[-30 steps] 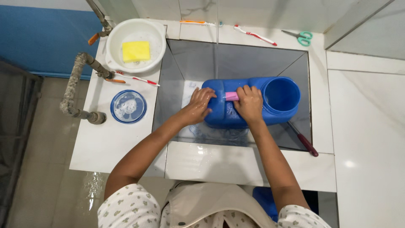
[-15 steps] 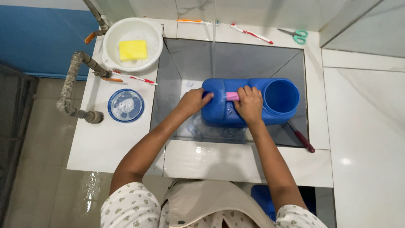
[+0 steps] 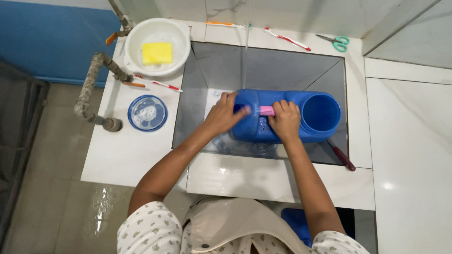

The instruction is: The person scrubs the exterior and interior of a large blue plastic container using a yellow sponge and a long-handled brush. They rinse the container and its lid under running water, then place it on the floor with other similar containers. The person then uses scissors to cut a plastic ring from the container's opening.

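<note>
A large blue plastic jug [image 3: 316,134] lies on its side in a square tiled sink [image 3: 263,66], its wide mouth facing right. My left hand [image 3: 225,114] grips the jug's closed left end. On top of the jug's middle, my right hand [image 3: 285,120] is closed around a small pink brush [image 3: 267,110], whose pink end sticks out to the left of my fingers. The jug's surface looks wet and soapy under that hand.
A white basin [image 3: 179,47] with a yellow sponge [image 3: 157,53] and a blue lid [image 3: 147,113] sit on the left counter beside a pipe tap [image 3: 94,89]. Toothbrushes [image 3: 287,38] and green scissors [image 3: 335,41] lie along the back ledge. A dark red-handled tool [image 3: 343,158] lies in the sink's right corner.
My left hand has shifted right, further onto the jug's left end. My right hand stays on the jug with the pink brush. The view has shifted slightly.
</note>
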